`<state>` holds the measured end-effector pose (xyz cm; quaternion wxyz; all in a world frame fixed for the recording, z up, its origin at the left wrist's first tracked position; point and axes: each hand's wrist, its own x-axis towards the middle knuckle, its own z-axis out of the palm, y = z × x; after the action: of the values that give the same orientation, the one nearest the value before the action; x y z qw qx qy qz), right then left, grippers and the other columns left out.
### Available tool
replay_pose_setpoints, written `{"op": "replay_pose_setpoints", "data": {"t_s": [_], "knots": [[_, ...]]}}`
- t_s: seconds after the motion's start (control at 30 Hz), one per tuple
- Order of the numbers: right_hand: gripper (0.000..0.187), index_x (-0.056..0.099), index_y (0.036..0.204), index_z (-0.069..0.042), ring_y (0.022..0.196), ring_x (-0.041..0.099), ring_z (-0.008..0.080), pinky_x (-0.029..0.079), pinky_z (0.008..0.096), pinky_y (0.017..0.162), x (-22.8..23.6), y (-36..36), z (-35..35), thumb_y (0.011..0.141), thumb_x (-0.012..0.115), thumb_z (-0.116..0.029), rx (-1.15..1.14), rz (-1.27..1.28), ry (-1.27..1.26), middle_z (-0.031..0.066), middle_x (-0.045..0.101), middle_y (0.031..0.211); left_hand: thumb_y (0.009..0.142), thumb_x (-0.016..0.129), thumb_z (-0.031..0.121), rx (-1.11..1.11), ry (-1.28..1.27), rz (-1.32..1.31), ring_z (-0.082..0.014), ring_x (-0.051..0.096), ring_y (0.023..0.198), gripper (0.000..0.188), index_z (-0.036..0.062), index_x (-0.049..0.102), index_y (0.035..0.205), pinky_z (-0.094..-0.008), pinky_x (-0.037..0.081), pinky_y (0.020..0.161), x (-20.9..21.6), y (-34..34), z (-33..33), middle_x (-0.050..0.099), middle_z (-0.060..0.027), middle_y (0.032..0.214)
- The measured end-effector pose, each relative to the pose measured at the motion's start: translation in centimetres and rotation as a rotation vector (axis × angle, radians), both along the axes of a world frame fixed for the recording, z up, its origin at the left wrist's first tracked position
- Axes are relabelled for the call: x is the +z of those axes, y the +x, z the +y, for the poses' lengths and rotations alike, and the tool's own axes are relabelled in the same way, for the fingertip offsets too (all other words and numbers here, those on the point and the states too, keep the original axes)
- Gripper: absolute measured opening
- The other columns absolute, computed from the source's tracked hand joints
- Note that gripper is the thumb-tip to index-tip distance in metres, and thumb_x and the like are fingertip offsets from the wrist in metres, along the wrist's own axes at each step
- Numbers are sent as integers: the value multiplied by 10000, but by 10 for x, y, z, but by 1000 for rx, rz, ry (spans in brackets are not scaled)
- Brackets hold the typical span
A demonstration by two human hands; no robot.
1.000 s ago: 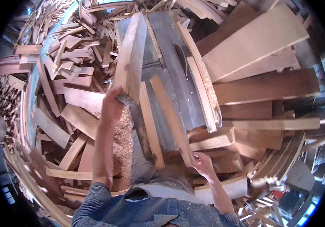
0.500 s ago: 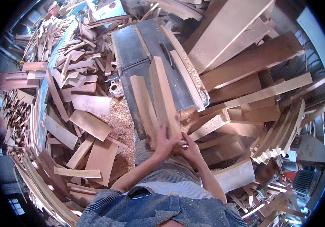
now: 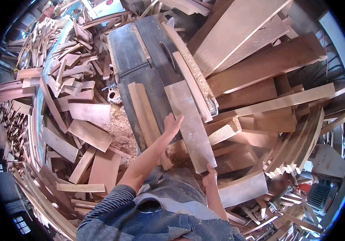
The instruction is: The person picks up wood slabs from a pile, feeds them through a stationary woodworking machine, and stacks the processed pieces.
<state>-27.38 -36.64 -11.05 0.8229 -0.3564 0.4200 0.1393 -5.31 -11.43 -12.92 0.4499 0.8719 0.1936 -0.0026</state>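
A flat wooden board (image 3: 190, 124) lies lengthwise on the dark metal saw table (image 3: 130, 48), its near end overhanging towards my body. My left hand (image 3: 172, 125) presses against the board's left edge, with thumb and forefinger apart. At the near right corner, my right hand (image 3: 210, 176) grips the end of the board. The upright saw blade (image 3: 167, 55) stands in its slot just beyond the board's far end. Along the blade's right runs a long wooden fence strip (image 3: 192, 86). A narrower wooden piece (image 3: 143, 112) rests on the table to the left, partly behind my left forearm.
Big planks (image 3: 265, 64) lean in a stack on the right, with a bundle of curved strips (image 3: 297, 144) nearer me. Offcuts (image 3: 90, 134) are heaped on the left. Sawdust (image 3: 120, 130) covers the ground beside the table. An electric motor (image 3: 319, 196) sits at the lower right.
The board has been turned from on edge to its broad face and has shifted right. My hands have separated: the left moved forward along its edge, the right back to its near corner.
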Motion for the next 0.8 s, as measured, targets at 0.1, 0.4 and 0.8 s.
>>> {"op": "replay_pose_setpoints", "data": {"t_s": [0.1,0.4,0.8], "knots": [[458,568,1348,-32,1146,641,274,544,450,946,-31,2,-12,984,660,-295,9,-11,-85,99,649,1280,865,740,375,28,40,-60,-462,603,986,505,-99,634,1003,-533,484,895,-13,21,-21,643,-286,983],[468,601,1249,-29,875,659,194,542,377,697,-21,56,-11,986,650,-412,157,49,-327,40,656,1041,883,740,362,18,24,-70,-456,534,1127,522,-124,620,1034,-512,434,999,-14,63,-13,592,-330,1118],[577,694,755,45,587,631,209,477,411,588,-27,63,-21,982,543,-464,628,38,-1012,150,628,619,894,729,371,70,73,-106,-451,577,1080,476,-82,669,1027,-517,458,945,0,72,-9,638,-297,1068]]}}
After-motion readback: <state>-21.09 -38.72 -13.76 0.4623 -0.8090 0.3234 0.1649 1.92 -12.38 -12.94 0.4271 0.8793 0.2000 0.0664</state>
